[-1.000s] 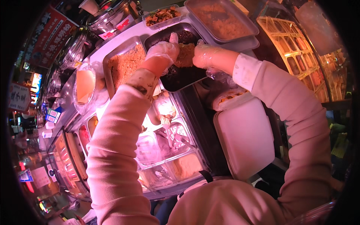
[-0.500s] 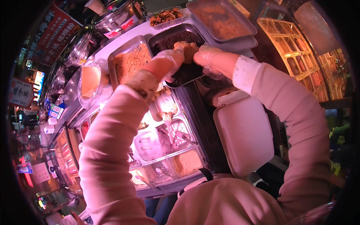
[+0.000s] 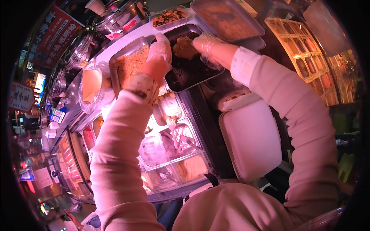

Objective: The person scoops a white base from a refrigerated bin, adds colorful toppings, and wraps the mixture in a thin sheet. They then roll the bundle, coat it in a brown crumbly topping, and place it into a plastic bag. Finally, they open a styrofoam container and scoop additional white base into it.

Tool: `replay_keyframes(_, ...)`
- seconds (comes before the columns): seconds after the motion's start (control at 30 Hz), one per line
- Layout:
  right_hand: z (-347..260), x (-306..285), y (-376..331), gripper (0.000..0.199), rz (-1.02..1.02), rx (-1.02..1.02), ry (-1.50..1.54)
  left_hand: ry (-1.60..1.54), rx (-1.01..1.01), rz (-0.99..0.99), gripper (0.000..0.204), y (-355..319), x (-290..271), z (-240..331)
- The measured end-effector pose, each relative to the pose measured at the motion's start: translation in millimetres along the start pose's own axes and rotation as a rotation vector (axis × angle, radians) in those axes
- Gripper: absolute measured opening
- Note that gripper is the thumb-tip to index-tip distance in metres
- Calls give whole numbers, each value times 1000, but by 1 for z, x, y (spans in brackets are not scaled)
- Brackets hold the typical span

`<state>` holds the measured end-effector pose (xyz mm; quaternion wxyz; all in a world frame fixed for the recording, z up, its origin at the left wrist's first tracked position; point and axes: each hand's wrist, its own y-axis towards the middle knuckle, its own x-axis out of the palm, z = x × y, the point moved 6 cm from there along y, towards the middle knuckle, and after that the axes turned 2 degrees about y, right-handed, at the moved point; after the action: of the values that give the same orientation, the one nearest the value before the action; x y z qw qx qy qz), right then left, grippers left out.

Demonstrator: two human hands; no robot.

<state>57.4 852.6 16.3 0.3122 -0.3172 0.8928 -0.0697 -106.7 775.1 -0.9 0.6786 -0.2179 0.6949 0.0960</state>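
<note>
Right hand (image 3: 208, 44), gloved, is set against crumbed lump (image 3: 185, 48) in dark tray (image 3: 202, 76); grip can't be told. Left hand (image 3: 160, 51) is placed at tray's left edge, opening unclear. Pale counter (image 3: 119, 45), red sign (image 3: 54, 32) seen left of it; yellow-lit case (image 3: 306, 57) right of right hand.

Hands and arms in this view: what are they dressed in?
The left hand and right hand wear thin, see-through gloves. Long, loosely wrinkled sleeves look pale pink in this lighting. The left cuff has dark stains; the whitish right cuff shows fainter marks.
</note>
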Motion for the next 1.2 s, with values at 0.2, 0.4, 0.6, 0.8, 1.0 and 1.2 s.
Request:
replay_keyframes(0.2, -24, 22, 39, 34, 48, -86, 107, -573, -178, -42, 74, 44, 3, -13)
replay_keyframes(0.4, -33, 32, 94, 57, -261, -122, -366, -1056, -137, -405, 90, 47, 2, -29)
replay_keyframes(0.6, -49, 63, 125, 37, 73, -465, -771, -403, 227, 77, 79, 67, -2, -33)
replay_keyframes(0.8, -23, 35, 120, 47, -211, -54, -255, -1013, 38, -312, 87, 67, 10, -18)
replay_keyframes(1.0, -24, 29, 78, 43, -475, -270, -703, -1151, -8, -414, 98, 25, -13, -19)
replay_keyframes(1.2, 8, 42, 57, 53, -548, -546, -1174, -995, -241, -332, 95, -11, -25, -5)
